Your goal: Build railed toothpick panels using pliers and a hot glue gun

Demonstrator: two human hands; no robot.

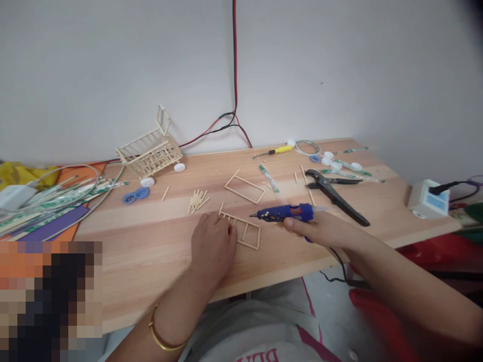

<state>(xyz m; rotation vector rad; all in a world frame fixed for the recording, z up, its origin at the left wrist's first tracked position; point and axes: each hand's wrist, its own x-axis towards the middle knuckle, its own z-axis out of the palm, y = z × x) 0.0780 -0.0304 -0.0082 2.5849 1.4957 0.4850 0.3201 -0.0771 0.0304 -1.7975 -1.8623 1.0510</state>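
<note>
The right hand (319, 227) clamps a blue plastic glue gun (290, 213); the left hand (213, 240), fingers bunched, touches a pale wooden-stick frame (245, 231) — pinching or not, I can't tell.

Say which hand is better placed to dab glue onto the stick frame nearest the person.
Likely the right hand: it grips the blue glue gun, its nozzle close to the stick frame in this view. The left hand, at the frame's left end, seems to steady it.

On my feed I note the right hand (319, 229) gripping a blue glue gun (289, 213), nozzle (254, 215) near a stick frame (245, 232); left hand (214, 239) at that frame; stick cart (151, 155) on the counter (151, 256).
</note>
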